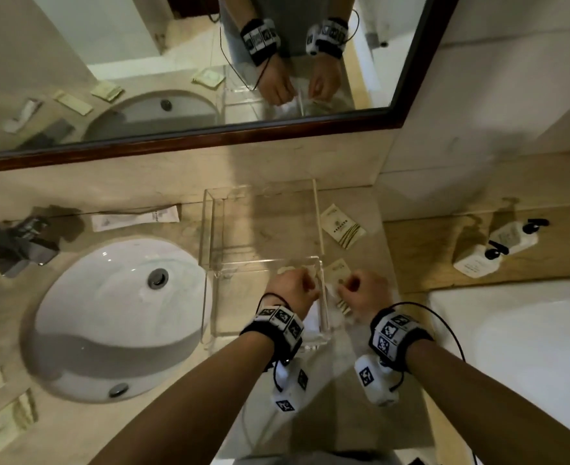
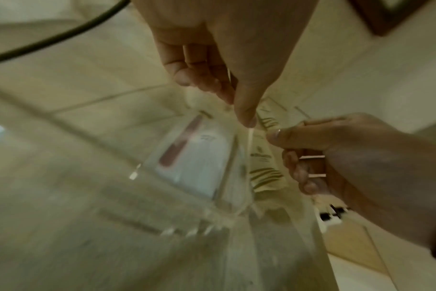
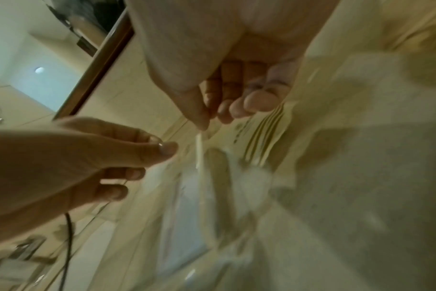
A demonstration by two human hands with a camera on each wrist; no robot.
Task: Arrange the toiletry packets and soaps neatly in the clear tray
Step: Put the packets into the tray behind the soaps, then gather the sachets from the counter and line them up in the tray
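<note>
Clear hard-walled tray [image 1: 210, 297] on the beige stone counter [image 1: 360, 203], beside the round white sink [image 1: 75, 313]. Left hand [image 1: 292, 290] over the tray, fingers curled; whether it grips anything, cannot tell. Right hand [image 1: 365, 290] pinches a flat cream striped packet [image 1: 335, 273] at the tray's right wall. Second packet [image 1: 342, 229] lies apart.

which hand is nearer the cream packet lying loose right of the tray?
Right. The right hand is just this side of that packet; the left hand is over the tray, farther off.
</note>
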